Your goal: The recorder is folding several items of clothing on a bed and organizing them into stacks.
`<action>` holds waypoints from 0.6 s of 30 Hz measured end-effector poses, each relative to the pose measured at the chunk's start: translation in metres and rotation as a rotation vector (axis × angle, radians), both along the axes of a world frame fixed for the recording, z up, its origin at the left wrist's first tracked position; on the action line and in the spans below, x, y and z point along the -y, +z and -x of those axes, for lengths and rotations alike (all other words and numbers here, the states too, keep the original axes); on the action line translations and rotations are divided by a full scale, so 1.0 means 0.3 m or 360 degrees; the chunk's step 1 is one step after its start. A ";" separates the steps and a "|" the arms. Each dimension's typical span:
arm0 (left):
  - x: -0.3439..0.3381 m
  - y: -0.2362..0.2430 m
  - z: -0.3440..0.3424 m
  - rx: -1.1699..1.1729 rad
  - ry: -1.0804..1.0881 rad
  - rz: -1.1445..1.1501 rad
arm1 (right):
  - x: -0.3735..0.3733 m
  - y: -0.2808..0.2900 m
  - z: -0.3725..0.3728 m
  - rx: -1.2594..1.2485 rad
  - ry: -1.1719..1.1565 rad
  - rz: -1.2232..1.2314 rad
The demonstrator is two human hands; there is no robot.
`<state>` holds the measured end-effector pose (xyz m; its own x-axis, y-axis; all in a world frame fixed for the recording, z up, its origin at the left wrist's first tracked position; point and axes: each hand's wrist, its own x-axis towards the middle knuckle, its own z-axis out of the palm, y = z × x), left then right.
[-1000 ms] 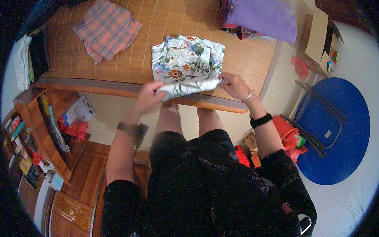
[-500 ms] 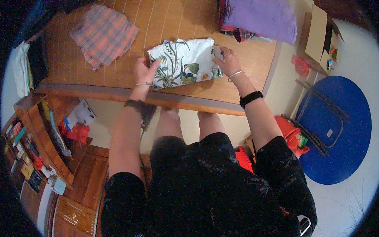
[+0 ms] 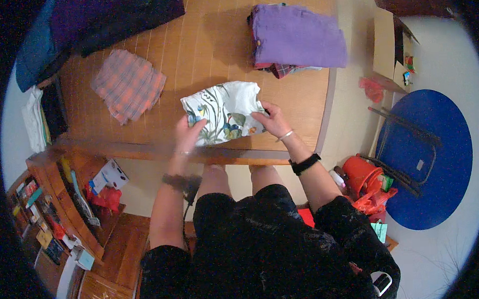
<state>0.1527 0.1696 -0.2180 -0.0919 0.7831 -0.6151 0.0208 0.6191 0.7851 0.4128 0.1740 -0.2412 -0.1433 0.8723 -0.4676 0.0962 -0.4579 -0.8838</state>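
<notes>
A folded white floral cloth (image 3: 225, 113), printed with green leaves and blue and orange flowers, is gripped between my two hands near the front edge of the bed-like wooden surface (image 3: 194, 56). My left hand (image 3: 190, 131) pinches its left end, thumb on top. At the right end, my right hand (image 3: 273, 120) has its thumb over the cloth and its fingers behind. The cloth looks tilted and slightly raised; its underside is hidden. Beyond my left hand lies a folded orange and grey plaid cloth (image 3: 130, 86). Farther right sits a stack of folded clothes with a purple one (image 3: 301, 39) on top.
Dark clothing (image 3: 113, 19) is heaped at the far left. On the right stand a cardboard box (image 3: 384, 44), a blue round folding table (image 3: 434, 142) and a red bucket (image 3: 360, 171). A wooden shelf (image 3: 75, 192) with various items is at the left.
My hands have shifted the floral cloth, and its left end and front edge now look more raised and curved. The whole view has tilted, showing more dark clothing at the far left.
</notes>
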 end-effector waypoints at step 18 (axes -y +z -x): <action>-0.511 0.301 -0.466 -0.0274 -0.0639 -0.1014 | -0.505 0.297 -0.697 0.1065 -0.0270 -0.0734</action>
